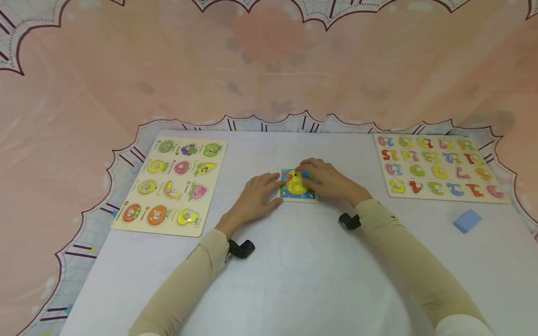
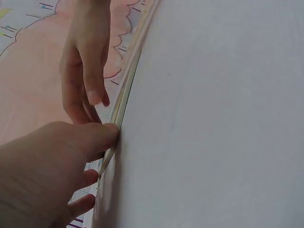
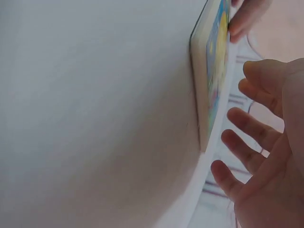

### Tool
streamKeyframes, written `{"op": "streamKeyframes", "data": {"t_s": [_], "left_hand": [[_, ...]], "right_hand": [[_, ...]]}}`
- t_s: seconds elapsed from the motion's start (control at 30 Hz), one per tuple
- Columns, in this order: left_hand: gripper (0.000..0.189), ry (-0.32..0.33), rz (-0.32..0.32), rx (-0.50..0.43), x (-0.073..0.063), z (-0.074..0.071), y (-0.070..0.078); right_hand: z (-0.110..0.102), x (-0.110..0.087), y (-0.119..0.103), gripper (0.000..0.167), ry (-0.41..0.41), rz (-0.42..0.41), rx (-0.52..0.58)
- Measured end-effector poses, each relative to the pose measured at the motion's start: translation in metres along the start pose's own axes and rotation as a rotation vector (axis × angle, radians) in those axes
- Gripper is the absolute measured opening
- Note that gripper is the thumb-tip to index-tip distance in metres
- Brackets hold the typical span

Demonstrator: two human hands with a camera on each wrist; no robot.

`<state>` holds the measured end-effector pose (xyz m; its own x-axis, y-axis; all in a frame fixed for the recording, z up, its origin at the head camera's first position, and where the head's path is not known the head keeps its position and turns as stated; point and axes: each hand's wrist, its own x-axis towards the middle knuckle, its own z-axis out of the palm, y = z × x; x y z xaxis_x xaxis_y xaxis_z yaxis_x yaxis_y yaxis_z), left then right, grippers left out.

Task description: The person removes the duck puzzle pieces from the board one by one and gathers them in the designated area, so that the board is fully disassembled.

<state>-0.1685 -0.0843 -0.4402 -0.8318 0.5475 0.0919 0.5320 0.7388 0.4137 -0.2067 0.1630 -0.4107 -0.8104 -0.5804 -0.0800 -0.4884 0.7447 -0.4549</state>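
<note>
A small square puzzle board [image 1: 296, 186] with a yellow duck on blue lies flat on the white table. My left hand [image 1: 257, 196] rests at the board's left side, fingers fairly straight; in the left wrist view the thumb [image 2: 107, 134] touches its near edge. Over the board's upper right part is my right hand [image 1: 328, 179], covering some of the picture. The right wrist view shows that hand [image 3: 266, 142] with fingers spread and nothing gripped, beside the board [image 3: 209, 85].
A fruit puzzle board [image 1: 168, 186] lies at the left and a number puzzle board [image 1: 441, 168] at the back right. Nearer, on the right, is a blue block [image 1: 467, 220]. A patterned cloth [image 1: 269, 79] hangs behind the table [image 1: 302, 280].
</note>
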Motion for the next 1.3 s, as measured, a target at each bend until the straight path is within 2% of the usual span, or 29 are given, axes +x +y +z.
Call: {"op": "streamKeyframes", "data": {"t_s": [0.17, 0.43, 0.67, 1.0, 1.3], "left_hand": [[0.050, 0.020, 0.006, -0.005, -0.004, 0.006, -0.002], [0.053, 0.048, 0.014, 0.020, -0.009, 0.011, -0.006], [0.053, 0.052, 0.014, 0.051, -0.007, 0.009, -0.005], [0.053, 0.049, 0.001, 0.089, -0.004, 0.008, -0.003], [0.052, 0.043, 0.007, 0.067, -0.002, 0.008, 0.000]], "right_hand": [[0.002, 0.014, -0.009, 0.037, -0.052, -0.070, -0.024], [0.005, 0.037, -0.015, 0.040, -0.109, -0.133, -0.186], [-0.006, 0.046, -0.017, 0.038, -0.174, -0.192, -0.296], [-0.025, 0.064, -0.019, 0.036, -0.315, -0.267, -0.336], [-0.030, 0.072, -0.014, 0.036, -0.351, -0.345, -0.423]]}}
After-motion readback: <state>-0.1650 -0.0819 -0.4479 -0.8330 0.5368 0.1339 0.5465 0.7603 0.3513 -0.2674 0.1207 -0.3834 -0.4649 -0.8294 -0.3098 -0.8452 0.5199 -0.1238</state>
